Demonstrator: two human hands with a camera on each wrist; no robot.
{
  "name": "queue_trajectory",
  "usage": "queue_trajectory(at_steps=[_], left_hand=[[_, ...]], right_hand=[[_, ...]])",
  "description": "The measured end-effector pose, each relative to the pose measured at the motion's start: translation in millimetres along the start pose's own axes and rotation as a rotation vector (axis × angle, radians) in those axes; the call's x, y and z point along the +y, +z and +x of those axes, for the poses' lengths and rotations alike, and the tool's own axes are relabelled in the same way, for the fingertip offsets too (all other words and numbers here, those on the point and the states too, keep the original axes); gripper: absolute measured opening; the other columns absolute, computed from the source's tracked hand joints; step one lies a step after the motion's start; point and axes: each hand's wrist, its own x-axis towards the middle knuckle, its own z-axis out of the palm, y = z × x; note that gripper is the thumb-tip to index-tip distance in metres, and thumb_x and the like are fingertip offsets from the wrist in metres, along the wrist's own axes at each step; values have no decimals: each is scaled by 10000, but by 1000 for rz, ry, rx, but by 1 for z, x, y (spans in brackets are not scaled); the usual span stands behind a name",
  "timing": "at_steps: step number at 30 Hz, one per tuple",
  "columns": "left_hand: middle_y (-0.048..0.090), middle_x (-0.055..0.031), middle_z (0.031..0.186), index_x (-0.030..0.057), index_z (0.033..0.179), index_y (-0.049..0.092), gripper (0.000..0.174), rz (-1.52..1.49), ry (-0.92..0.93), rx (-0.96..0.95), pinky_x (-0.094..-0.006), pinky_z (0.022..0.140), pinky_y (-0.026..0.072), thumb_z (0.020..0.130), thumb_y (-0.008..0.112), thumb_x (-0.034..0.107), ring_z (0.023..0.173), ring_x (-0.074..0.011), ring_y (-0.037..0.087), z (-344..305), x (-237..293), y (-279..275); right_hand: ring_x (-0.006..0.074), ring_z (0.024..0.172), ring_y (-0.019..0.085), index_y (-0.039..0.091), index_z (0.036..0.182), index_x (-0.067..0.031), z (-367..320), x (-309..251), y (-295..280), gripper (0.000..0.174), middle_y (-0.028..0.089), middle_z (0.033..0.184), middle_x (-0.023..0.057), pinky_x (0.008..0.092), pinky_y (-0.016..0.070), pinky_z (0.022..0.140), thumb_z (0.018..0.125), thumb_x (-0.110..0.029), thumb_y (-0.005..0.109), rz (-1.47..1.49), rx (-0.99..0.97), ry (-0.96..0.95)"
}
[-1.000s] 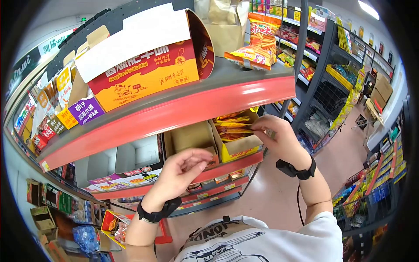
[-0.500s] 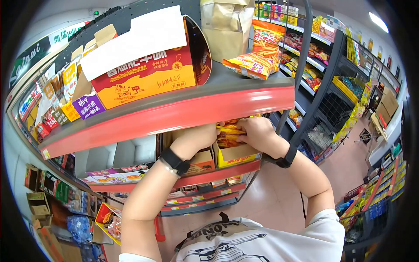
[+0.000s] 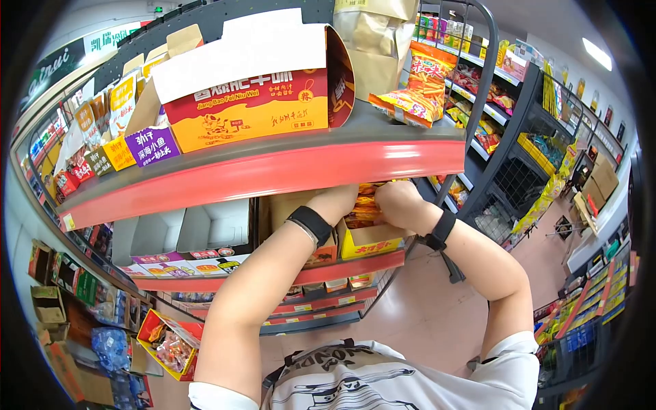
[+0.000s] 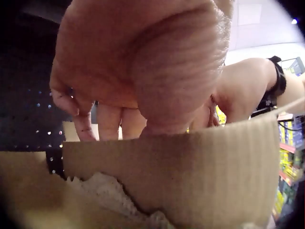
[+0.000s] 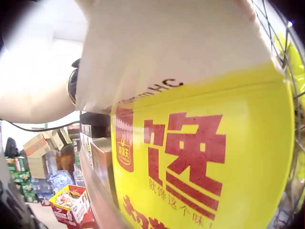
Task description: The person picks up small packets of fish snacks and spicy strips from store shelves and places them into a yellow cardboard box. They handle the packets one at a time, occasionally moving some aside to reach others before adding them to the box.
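Under the red-edged shelf, a yellow box (image 3: pixel 372 246) holds orange-and-yellow packets (image 3: pixel 365 208). My left hand (image 3: pixel 339 201) reaches in from the left, its fingers hidden by the shelf edge. From the right, my right hand (image 3: pixel 402 203) lies bent over the packets, fingertips out of sight. In the left wrist view, my left hand (image 4: pixel 143 67) points its fingers down behind a cardboard wall (image 4: pixel 176 176), with my right hand (image 4: pixel 243 88) beyond. The yellow box (image 5: pixel 257 143) with red characters fills much of the right wrist view. Any grip on a packet is hidden.
Above stands a red-and-orange box (image 3: pixel 246 116), with an orange snack bag (image 3: pixel 417 85) at the upper shelf's right end. The red shelf edge (image 3: pixel 273 174) passes over both hands. Grey-lined open boxes (image 3: pixel 215 229) sit to the left; a wire rack (image 3: pixel 512 178) is at right.
Over the last second, both hands have moved in to the packets, the left from in front of the neighbouring box. The view has since shifted slightly.
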Motion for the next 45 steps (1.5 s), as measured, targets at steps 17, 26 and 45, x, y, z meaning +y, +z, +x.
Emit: queue_trajectory(at_steps=[17, 26, 45], left_hand=[[585, -174, 807, 10, 878, 566, 162, 108, 25, 376, -412, 674, 449, 775, 477, 97, 764, -338, 562, -10, 11, -15], [600, -161, 802, -1, 888, 578, 170, -278, -139, 428, -389, 619, 466, 767, 491, 80, 704, -294, 586, -50, -3, -45], [496, 19, 713, 67, 768, 440, 152, -1014, -597, 399, -168, 527, 367, 889, 446, 158, 608, -27, 441, -246, 8, -102]], right_hand=[[255, 693, 614, 614, 691, -60, 7, 4, 19, 92, 614, 709, 96, 329, 480, 580, 678, -60, 523, 106, 105, -12], [247, 710, 603, 592, 763, -50, 1, -1, 13, 108, 604, 738, 100, 321, 470, 615, 685, -62, 518, 81, 232, -6], [303, 660, 596, 502, 850, 9, -101, -33, -14, 181, 599, 816, 169, 340, 481, 581, 689, 50, 430, 671, 1161, -170]])
